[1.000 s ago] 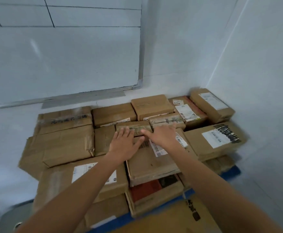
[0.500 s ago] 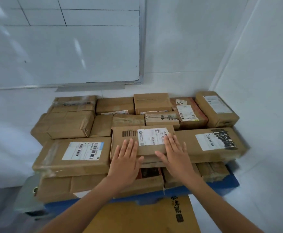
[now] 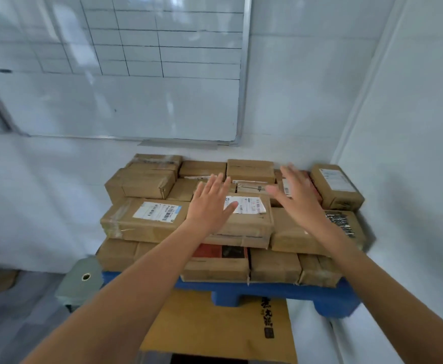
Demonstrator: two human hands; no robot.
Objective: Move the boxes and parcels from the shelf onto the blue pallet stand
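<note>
Pallet: blue plastic pallet stand (image 3: 273, 290), lower centre, stacked with boxes.
Parcel: brown labelled cardboard box (image 3: 246, 219), centre, now resting there.
Hands: my left hand (image 3: 209, 206) and right hand (image 3: 297, 197) lifted off, fingers spread, empty; placement done.

Whiteboard (image 3: 136, 82) w/ black grid lines on back wall, metal frame. Yellow-brown cardboard sheet (image 3: 215, 329) on floor at front, black characters printed near its right edge. Grey-green object (image 3: 79, 281) w/ round hole at left, low down.
</note>
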